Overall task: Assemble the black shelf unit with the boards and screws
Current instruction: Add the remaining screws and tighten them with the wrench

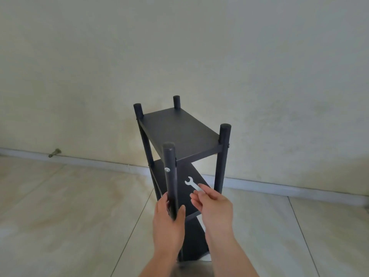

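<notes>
Black throughout, the shelf unit (180,136) stands upright on the pale tiled floor (69,206), close to a cream wall (179,47) with a grey skirting board (279,188) along its base. Four round posts rise above the top board (179,130), one at each corner. The middle board (179,188) is visible beneath it, and a lower board (194,238) shows between the forearms. A silver screw head (167,169) sits in the near-left post (170,176), just below the level of the top board; a second small screw (228,145) shows on the near-right post (222,156). The left hand (168,220) grips the near-left post, thumb on one side and fingers wrapped around the other. The right hand (211,204) pinches the handle of a small silver open-ended spanner (192,183) between thumb and fingertips, with the spanner's open end pointing up and away, held over the middle board between the two near posts. A small metal doorstop (55,152) projects from the wall at far left, well apart from the unit.
</notes>
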